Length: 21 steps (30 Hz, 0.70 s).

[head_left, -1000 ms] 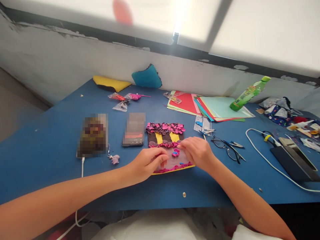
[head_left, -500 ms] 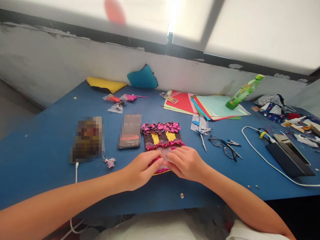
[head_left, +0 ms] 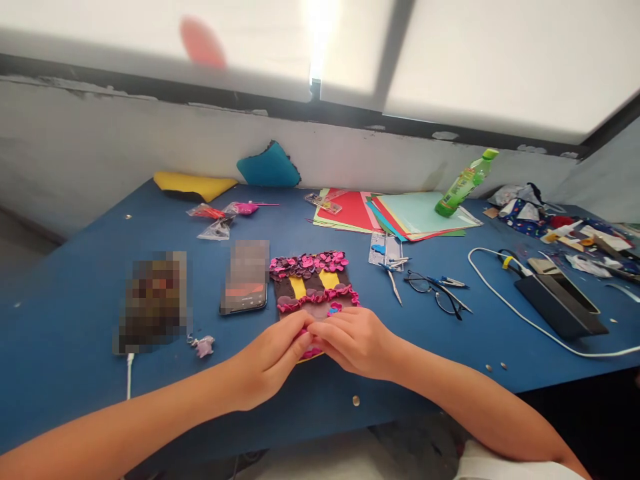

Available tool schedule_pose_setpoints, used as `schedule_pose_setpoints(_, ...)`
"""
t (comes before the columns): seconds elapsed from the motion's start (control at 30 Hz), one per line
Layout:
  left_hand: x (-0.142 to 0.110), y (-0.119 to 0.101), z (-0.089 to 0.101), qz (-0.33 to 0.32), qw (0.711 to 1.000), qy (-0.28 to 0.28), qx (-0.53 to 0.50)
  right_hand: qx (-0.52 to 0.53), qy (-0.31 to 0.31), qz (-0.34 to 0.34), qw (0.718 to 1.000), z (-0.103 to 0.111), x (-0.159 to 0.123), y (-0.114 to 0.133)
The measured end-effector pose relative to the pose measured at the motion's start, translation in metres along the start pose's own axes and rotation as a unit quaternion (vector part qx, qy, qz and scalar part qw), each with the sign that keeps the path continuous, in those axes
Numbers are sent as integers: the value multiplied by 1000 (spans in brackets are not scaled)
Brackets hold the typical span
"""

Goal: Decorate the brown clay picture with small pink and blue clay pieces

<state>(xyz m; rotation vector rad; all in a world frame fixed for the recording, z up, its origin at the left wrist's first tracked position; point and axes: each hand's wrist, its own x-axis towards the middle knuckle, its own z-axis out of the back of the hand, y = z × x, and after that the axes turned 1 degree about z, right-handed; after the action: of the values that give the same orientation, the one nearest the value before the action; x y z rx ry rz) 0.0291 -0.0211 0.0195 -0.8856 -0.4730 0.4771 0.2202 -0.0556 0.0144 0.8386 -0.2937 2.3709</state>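
Note:
A craft card (head_left: 313, 283) with brown and yellow stripes and rows of pink and purple petal pieces lies on the blue table (head_left: 90, 267) in front of me. My left hand (head_left: 273, 357) and my right hand (head_left: 353, 340) meet over the card's near edge, fingertips pinched together and touching. The fingers of both are closed on something small that I cannot make out. The hands hide the lower part of the card.
Two phones (head_left: 245, 277) lie left of the card, one on a white cable. Glasses (head_left: 433, 290), tweezers and a small ruler lie to the right. Coloured paper sheets (head_left: 400, 213), a green bottle (head_left: 463, 183), a power bank (head_left: 560, 303) with cable and clutter fill the far right.
Both hands have drawn back toward me along the card and closed together, fingertips now meeting at its near edge. The view has shifted, so everything sits further left.

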Motion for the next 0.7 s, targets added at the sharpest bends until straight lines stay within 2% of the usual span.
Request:
schedule_pose_setpoints(0.17, -1, -4, 2, 58, 998, 34, -4, -1, -11, 5, 1000, 1, 1, 1)
schedule_pose_setpoints(0.27, -1, -5, 2, 60, 998, 36, -5, -8, -13, 2, 1000, 1, 2, 2)
schedule_pose_setpoints(0.53, -3, 2, 0, 29, 999, 10, 36, -5, -1, 5, 1000, 3, 3, 1)
schedule_pose_setpoints(0.7, -5, 14, -4, -43, 995, -34, 87, -17, 14, 13, 1000, 3, 2, 0)
